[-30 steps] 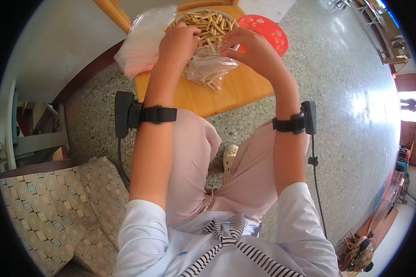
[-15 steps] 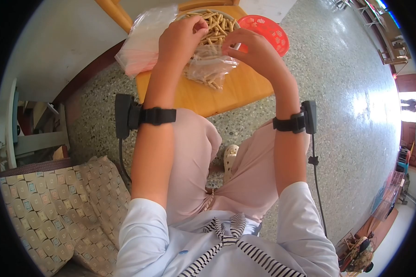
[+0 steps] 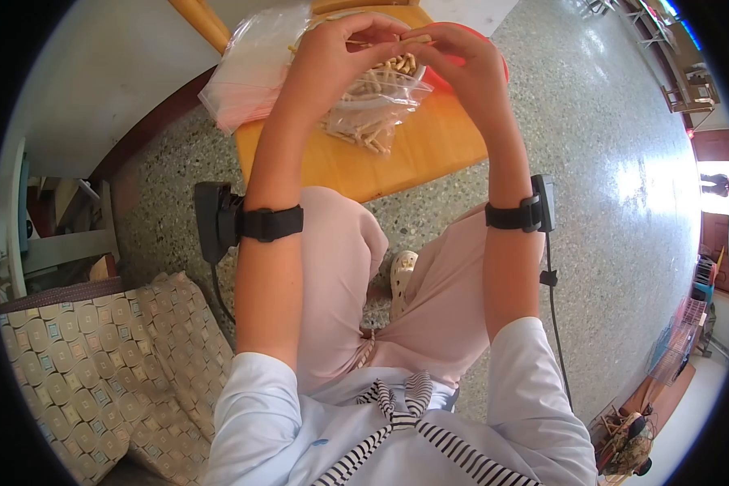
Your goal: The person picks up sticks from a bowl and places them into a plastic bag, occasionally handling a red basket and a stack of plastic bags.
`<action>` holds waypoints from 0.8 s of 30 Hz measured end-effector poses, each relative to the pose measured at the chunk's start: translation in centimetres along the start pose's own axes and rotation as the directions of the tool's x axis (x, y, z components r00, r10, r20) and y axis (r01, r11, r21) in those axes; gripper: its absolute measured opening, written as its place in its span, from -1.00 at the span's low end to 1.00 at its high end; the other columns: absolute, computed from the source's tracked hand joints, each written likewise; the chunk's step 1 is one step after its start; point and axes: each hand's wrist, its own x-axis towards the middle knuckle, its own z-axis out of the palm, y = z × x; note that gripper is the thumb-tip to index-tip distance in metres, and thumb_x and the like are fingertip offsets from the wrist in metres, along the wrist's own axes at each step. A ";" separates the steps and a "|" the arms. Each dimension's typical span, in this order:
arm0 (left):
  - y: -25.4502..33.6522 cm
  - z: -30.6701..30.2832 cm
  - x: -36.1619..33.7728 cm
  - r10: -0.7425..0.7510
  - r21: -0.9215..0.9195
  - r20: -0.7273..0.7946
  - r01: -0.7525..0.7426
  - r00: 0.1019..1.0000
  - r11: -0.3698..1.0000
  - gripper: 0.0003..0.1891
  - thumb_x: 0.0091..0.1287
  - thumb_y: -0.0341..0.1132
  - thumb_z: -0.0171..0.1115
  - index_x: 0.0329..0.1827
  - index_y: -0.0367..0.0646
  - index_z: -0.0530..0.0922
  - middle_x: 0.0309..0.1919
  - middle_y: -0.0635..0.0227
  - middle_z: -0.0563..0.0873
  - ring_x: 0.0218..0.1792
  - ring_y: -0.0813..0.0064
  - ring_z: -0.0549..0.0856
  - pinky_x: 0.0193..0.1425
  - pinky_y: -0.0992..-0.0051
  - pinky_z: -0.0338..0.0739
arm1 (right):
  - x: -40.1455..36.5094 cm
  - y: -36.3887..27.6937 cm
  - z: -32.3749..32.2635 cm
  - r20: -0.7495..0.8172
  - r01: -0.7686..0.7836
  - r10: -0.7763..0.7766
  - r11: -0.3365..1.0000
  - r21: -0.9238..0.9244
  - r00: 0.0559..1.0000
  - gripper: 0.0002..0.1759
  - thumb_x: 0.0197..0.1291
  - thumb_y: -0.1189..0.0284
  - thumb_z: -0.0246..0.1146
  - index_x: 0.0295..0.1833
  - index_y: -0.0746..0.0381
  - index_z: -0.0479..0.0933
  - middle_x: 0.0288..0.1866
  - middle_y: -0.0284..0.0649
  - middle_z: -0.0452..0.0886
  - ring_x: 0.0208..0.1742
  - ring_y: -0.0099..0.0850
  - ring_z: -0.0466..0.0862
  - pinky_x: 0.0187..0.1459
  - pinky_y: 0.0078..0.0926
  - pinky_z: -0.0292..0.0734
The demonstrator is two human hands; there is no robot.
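Observation:
Over the bowl (image 3: 426, 70), my left hand (image 3: 332, 53) and my right hand (image 3: 466, 57) meet at their fingertips. Both are closed in a pinch, thumb against fingers. Whatever lies between the fingertips is too small and covered to make out. Short tan stick-like pieces (image 3: 405, 65) fill the bowl, partly hidden behind my hands. Just below, a clear plastic bag (image 3: 373, 113) with several of the same pieces inside lies on the wooden surface (image 3: 429, 150), apart from my fingers.
A stack of clear plastic bags (image 3: 247, 77) lies left of the bowl. Behind my right hand is a red plastic basket (image 3: 441, 81), mostly covered. Patterned fabric (image 3: 81, 364) spreads at lower left, and a cable (image 3: 552, 324) hangs from the right wrist strap.
My hands were apart on either side of the bowl, the right one by the filled bag. They have come together above the bowl, the right hand moving up and away from the bag.

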 end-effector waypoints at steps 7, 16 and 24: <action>0.8 0.2 -0.3 0.071 0.178 -0.017 -0.067 0.997 0.982 -0.65 0.31 -0.19 0.45 0.10 -0.13 0.71 -0.14 0.44 0.77 -0.07 0.63 0.67 -0.05 0.59 0.52 | 0.0 -1.9 -0.3 -0.047 0.037 -0.036 0.999 0.005 0.998 -0.79 0.19 0.39 0.46 -0.08 0.21 0.74 -0.23 -0.38 0.74 -0.30 -0.62 0.66 -0.22 -0.64 0.56; 0.3 0.1 -0.4 0.002 0.045 0.000 -0.002 1.000 0.999 -0.72 0.32 -0.22 0.44 0.00 -0.15 0.74 -0.17 0.47 0.77 -0.14 0.65 0.66 -0.03 0.59 0.50 | -0.1 -1.7 0.0 -0.058 0.152 -0.158 0.984 -0.096 0.986 -0.80 0.18 0.37 0.46 -0.08 0.14 0.76 -0.22 -0.41 0.74 -0.32 -0.61 0.63 -0.24 -0.63 0.53; 0.3 0.2 -0.5 0.002 0.113 -0.015 0.000 1.000 0.994 -0.71 0.29 -0.18 0.44 -0.04 -0.16 0.75 -0.21 0.43 0.80 -0.20 0.60 0.71 -0.03 0.53 0.56 | -0.3 -2.1 -0.4 -0.023 0.207 -0.213 0.966 -0.156 0.977 -0.83 0.16 0.40 0.46 -0.13 0.19 0.75 -0.19 -0.39 0.73 -0.32 -0.60 0.64 -0.22 -0.63 0.54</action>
